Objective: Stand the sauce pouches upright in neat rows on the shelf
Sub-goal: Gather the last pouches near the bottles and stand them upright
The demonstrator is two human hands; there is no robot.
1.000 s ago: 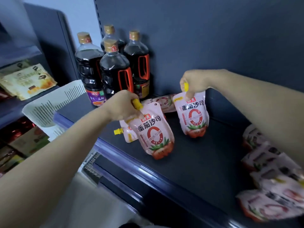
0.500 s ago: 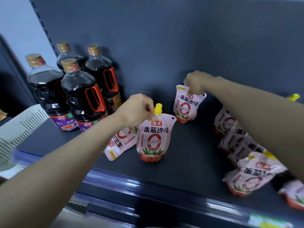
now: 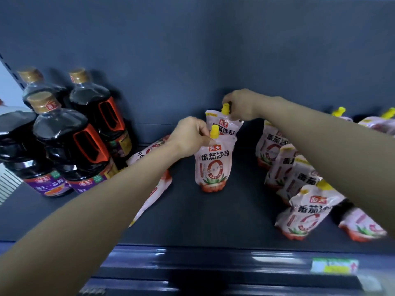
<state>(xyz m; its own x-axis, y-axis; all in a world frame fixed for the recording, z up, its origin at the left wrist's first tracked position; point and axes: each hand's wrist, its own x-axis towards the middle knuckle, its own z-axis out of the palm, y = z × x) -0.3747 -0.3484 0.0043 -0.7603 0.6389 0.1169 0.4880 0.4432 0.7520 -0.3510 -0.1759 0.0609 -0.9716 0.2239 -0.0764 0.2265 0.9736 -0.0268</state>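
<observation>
Two pink tomato sauce pouches with yellow spouts stand upright, one behind the other, mid-shelf. My left hand (image 3: 190, 135) pinches the top of the front pouch (image 3: 213, 165) by its spout. My right hand (image 3: 241, 105) grips the top of the rear pouch (image 3: 229, 124) close to the back panel. Another pouch (image 3: 149, 152) lies flat under my left forearm. A row of several pouches (image 3: 299, 184) leans on the right, partly hidden by my right arm.
Dark soy sauce bottles (image 3: 70, 144) with gold caps and red handles stand at the left of the dark shelf (image 3: 213, 221). More pouches (image 3: 376, 120) sit at the far right back. A price label (image 3: 333, 265) is on the shelf's front rail.
Both hands carried their pouches right and back; the two pouches now stand in line, front behind rear. The view has shifted right and closer.
</observation>
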